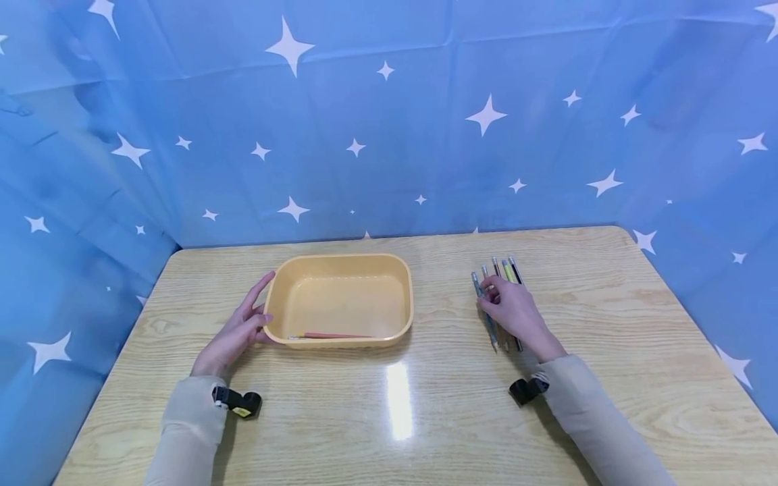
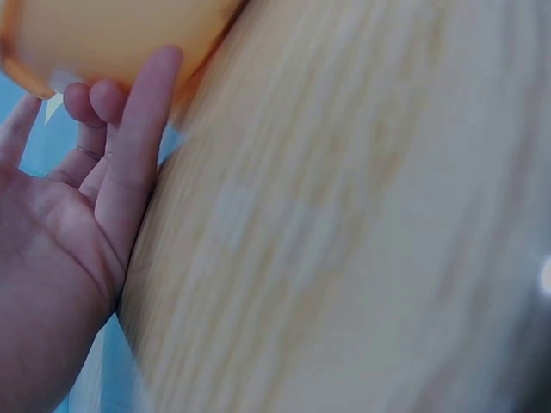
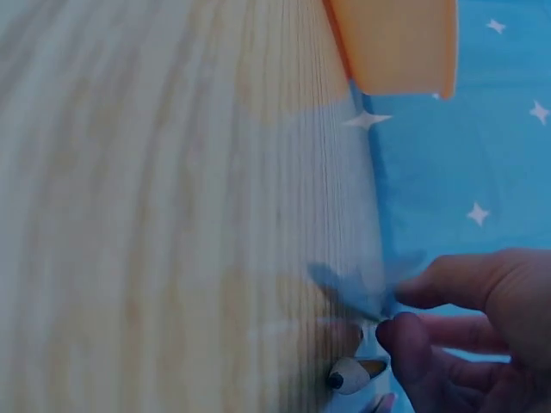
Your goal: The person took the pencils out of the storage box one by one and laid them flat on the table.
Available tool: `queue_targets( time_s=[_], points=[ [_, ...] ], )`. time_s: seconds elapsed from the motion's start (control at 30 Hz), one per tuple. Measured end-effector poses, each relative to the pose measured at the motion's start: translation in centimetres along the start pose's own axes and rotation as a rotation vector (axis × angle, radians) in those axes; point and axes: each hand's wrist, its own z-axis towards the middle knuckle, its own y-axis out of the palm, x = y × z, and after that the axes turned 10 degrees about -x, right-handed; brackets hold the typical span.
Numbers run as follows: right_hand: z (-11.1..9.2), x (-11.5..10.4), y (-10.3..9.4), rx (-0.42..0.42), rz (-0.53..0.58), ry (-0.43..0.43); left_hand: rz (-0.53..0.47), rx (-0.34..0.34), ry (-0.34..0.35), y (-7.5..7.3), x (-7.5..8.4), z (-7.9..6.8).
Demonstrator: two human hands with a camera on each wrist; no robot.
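A shallow yellow-orange plastic tray point(image 1: 340, 266) stands on the table with a pink-red pencil point(image 1: 334, 335) inside, along its near wall. My left hand point(image 1: 234, 331) is at the tray's left end, its spread fingers touching the rim and outer wall. To the right, several pencils lie side by side. My right hand point(image 1: 513, 310) is over them, thumb and forefinger pinching the leftmost blue pencil point(image 1: 476, 283). In the right wrist view that blue pencil point(image 3: 344, 288) is blurred at the fingertips, and a sharpened pencil tip point(image 3: 353, 377) shows below. The hand covers the pencils' middles.
The wood-grain table point(image 1: 450, 418) meets a blue star-patterned cloth point(image 1: 389, 135) at the back and sides. Beside the held pencil lie a yellow-green pencil point(image 1: 507, 270) and a dark pencil point(image 1: 515, 268). Each wrist carries a small black camera.
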Motion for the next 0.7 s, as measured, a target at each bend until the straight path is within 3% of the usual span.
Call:
queue_targets(
  time_s=[0.27, 0.5, 0.7],
  points=[
    [0.2, -0.3, -0.1, 0.005, -0.065, -0.035, 0.007, 0.011, -0.015, 0.0, -0.2, 0.0],
    [-0.2, -1.2, 0.2, -0.017, -0.004, -0.041, 0.002, 0.001, -0.005, 0.0, -0.2, 0.2],
    [0.2, -2.7, 1.5, -0.015, 0.049, -0.119, 0.013, 0.002, -0.014, 0.0, -0.1, 0.1]
  ],
)
